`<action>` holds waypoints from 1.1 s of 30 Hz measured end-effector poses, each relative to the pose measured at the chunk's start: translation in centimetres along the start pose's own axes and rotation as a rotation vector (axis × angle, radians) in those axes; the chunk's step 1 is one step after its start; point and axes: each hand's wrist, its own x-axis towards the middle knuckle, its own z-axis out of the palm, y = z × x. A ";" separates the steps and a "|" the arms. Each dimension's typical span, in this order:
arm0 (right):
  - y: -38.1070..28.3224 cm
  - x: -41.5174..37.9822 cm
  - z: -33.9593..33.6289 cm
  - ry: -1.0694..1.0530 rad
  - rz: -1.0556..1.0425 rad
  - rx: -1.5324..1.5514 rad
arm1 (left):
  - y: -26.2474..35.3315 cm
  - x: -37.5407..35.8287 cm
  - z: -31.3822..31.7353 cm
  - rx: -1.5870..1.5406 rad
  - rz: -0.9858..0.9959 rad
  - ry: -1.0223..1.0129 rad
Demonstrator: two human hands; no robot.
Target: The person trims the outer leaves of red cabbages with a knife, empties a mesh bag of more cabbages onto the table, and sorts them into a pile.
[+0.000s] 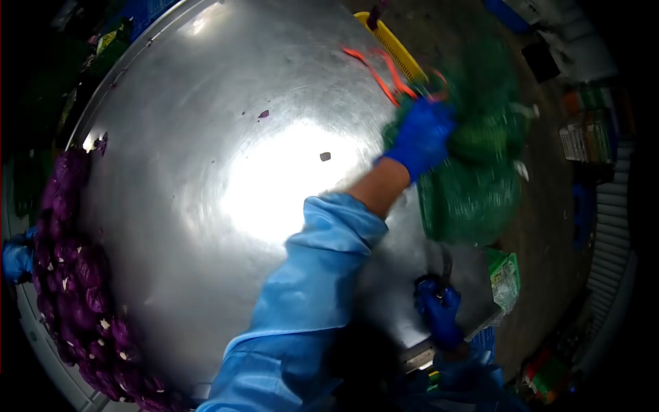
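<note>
My left hand [424,136], in a blue glove, is closed on a green mesh bag [470,199] beyond the right edge of the metal table [171,226]. The bag is blurred and its contents cannot be made out clearly. Orange-red strings [381,74] trail from the bag's gathered top beside my fingers. Lower right, near the table's corner, my right hand [439,312], also gloved in blue, is wrapped round a knife [447,266] whose dark blade points up in the view.
Purple cabbages [79,275] are piled along the left edge, with a co-worker's gloved hand [17,257] beyond them. A yellow basket [395,48] stands at the top. A green crate [504,275] with clear plastic is at the right. Small dark scraps [325,156] lie on the table.
</note>
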 end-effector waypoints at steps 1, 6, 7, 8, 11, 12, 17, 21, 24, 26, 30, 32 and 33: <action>0.5 -0.5 -0.1 0.000 -0.054 0.014 | 2.9 -0.6 0.7 -0.145 0.006 0.027; 3.4 -7.9 -3.9 -0.239 -0.270 -0.388 | 10.7 -2.3 -4.0 -0.950 -0.410 0.163; 2.4 -9.6 -4.3 -0.261 -0.373 -0.537 | 9.8 -3.2 -6.6 -0.518 -0.356 -0.010; 3.9 -10.4 -5.9 -0.179 -0.631 -0.653 | 8.3 -5.0 -9.1 -0.404 -0.372 0.025; 5.9 -11.5 -11.0 0.076 -0.588 -0.489 | 2.0 -13.5 -20.3 -0.419 -0.643 0.423; 6.0 -11.3 -12.1 0.162 -0.426 -0.368 | 2.2 -16.2 -24.9 -0.632 -0.666 0.610; 8.1 -7.9 -15.0 0.270 -0.246 -0.391 | 1.8 -29.2 -47.2 -0.026 -0.618 0.982; 4.6 -9.2 -13.3 0.216 -0.044 -0.144 | -1.2 -34.0 -48.1 0.428 -0.741 0.854; 5.7 -8.9 -13.8 0.233 -0.165 -0.207 | -7.4 -31.8 -41.5 0.994 -0.738 0.358; 5.2 -9.1 -13.7 0.226 -0.115 -0.229 | -11.1 -26.2 -33.3 0.731 -0.696 0.272; 3.8 -9.2 -13.1 0.141 -0.062 -0.164 | -2.7 -13.9 -11.9 0.633 -0.739 0.174; 4.9 -9.5 -14.2 0.105 -0.056 -0.109 | 3.8 -10.0 -5.4 0.448 -0.466 0.113; 5.5 -9.6 -14.8 0.087 -0.053 -0.082 | 6.8 -8.7 -2.3 0.272 -0.556 0.082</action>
